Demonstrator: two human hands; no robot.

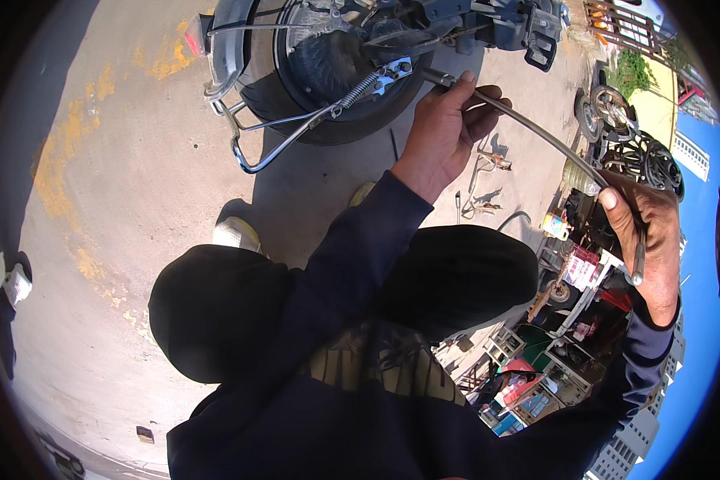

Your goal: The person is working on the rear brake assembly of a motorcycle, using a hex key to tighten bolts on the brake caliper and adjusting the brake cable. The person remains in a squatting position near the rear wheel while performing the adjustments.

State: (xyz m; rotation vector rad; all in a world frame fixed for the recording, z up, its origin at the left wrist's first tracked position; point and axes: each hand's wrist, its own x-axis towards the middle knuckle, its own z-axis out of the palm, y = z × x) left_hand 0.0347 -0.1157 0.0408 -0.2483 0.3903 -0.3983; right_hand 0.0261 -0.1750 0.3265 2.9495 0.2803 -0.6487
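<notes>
My left hand [448, 132] grips a long, curved-looking metal bar [552, 141] close to its socket end, which reaches a chrome bracket with bolts [390, 76] at the motorcycle's rear wheel [296, 112]. My right hand [648, 240] is closed around the other end of the bar, where a short bent part points down past my thumb. A coiled spring [358, 88] and chrome stand tubes [264, 160] sit beside the bracket. Whether the socket is seated on a bolt is unclear.
Hand tools [476, 200] and a short hose [514, 218] lie on the concrete [136, 160]. Parked motorcycles [608, 108], a small yellow jug [556, 226] and a cluttered cart [548, 360] are on the right. Another person's shoe [18, 284] shows at the far left.
</notes>
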